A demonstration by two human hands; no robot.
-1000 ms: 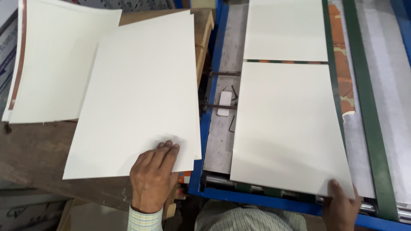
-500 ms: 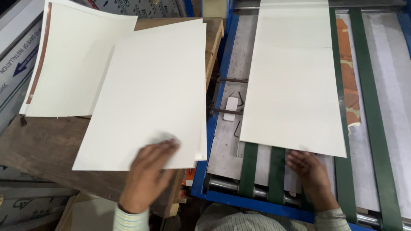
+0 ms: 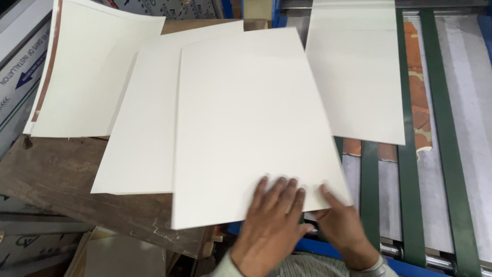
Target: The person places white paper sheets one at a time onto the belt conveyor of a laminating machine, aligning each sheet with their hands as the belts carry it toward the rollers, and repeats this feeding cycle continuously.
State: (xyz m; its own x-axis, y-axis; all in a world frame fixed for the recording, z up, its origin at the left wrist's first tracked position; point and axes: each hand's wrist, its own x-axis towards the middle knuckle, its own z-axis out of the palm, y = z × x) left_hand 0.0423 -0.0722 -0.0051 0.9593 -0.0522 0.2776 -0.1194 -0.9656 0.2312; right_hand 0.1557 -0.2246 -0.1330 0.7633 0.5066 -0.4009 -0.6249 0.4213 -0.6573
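Observation:
A large white sheet (image 3: 246,128) lies slanted across the gap between a wooden table (image 3: 56,174) and a conveyor. My left hand (image 3: 271,225) rests at its near edge, fingers spread flat on top and thumb out of sight. My right hand (image 3: 346,228) grips the sheet's near right corner, one finger on top and the rest underneath. Under the sheet's left side sits a pile of similar white sheets (image 3: 141,143). Farther along the conveyor another white sheet (image 3: 359,77) lies flat on the belts.
A second pile of white sheets (image 3: 87,72) with a brown edge sits at the table's far left. Green belts (image 3: 446,154) run along the grey conveyor bed, with metal rollers (image 3: 397,250) and a blue frame (image 3: 415,269) at its near end. Cartons stand below the table.
The top sheet has been drawn off the pile toward the right, over the conveyor's edge. My right hand came across to its corner. The sheet on the belts has travelled farther away.

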